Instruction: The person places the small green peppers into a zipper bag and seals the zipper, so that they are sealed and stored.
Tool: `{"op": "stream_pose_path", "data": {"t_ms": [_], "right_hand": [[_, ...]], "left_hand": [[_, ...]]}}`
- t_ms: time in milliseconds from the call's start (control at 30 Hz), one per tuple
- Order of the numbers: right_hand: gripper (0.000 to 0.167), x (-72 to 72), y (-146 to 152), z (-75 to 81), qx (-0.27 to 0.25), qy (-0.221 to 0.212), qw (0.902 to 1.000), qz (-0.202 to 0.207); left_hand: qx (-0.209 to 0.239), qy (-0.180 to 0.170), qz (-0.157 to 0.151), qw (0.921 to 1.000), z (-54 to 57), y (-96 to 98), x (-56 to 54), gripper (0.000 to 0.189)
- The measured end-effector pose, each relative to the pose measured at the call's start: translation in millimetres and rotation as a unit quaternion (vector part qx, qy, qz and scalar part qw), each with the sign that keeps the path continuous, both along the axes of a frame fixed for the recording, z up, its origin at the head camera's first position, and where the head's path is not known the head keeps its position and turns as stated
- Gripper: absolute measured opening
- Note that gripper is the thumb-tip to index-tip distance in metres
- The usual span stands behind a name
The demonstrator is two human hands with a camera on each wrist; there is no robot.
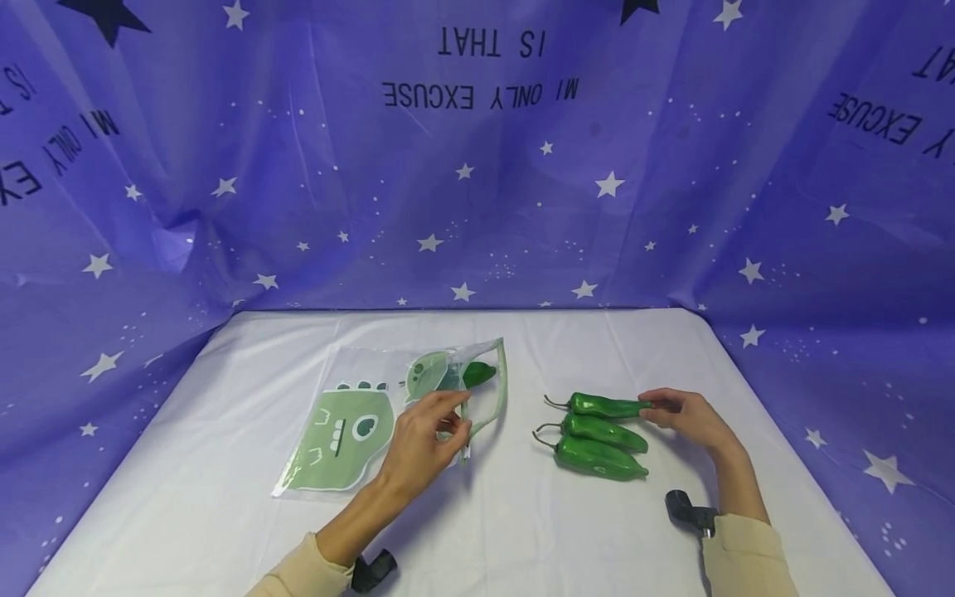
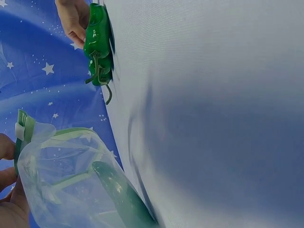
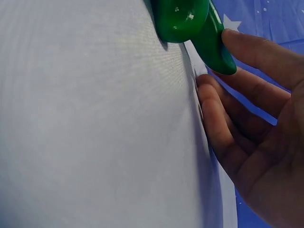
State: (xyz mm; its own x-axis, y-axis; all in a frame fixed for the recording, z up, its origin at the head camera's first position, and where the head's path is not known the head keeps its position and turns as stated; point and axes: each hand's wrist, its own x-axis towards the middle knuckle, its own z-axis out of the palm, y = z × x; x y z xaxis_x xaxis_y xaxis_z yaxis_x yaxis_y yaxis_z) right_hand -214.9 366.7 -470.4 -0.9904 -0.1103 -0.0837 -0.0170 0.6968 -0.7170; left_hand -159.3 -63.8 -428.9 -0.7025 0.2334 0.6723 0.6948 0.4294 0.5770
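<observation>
A clear zip bag [image 1: 343, 435] with a green cartoon monster print lies on the table's left half, its mouth spread toward the right. Inside it is one green chili pepper [image 1: 479, 374], seen through the plastic in the left wrist view. My left hand [image 1: 427, 435] pinches the near edge of the bag's mouth, close to a white slider [image 2: 19, 131]. Three green chili peppers lie side by side to the right, stems pointing left: far [image 1: 606, 405], middle [image 1: 608, 432] and near [image 1: 600, 459]. My right hand [image 1: 692, 421] pinches the tip of the far pepper between thumb and fingers.
A white cloth [image 1: 522, 531] covers the table. Purple star-printed sheets [image 1: 477, 207] hang along the back and both sides. Dark wrist-camera mounts [image 1: 375, 572] stick out beside the sleeves, low over the cloth.
</observation>
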Motion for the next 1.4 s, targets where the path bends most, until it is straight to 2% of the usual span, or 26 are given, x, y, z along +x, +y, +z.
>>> {"op": "stream_pose_path", "data": {"t_ms": [233, 667, 1000, 1200, 1400], "right_hand": [[0.039, 1.1, 1.3, -3.2, -0.015, -0.009, 0.9998, 0.004], [0.037, 3.1, 3.5, -6.8, -0.042, 0.010, 0.9989, -0.020], [0.037, 4.2, 6.3, 1.7, -0.064, 0.014, 0.9975, -0.027], [0.038, 1.3, 1.3, 6.6, -0.085, 0.043, 0.9950, -0.031], [0.036, -0.8, -11.7, 20.5, -0.119, 0.080, 0.9894, -0.022]], "left_hand": [[0.002, -0.007, -0.002, 1.0000, -2.2, 0.4, 1.4, 0.038], [0.000, 0.006, -0.002, 1.0000, -3.2, -0.8, 2.2, 0.036], [-0.001, 0.005, -0.007, 1.0000, -3.0, 0.1, 2.4, 0.035], [-0.005, -0.001, -0.003, 1.0000, -2.7, -0.1, 2.5, 0.035], [-0.009, -0.002, -0.002, 1.0000, -2.4, -0.4, 2.6, 0.035]]}}
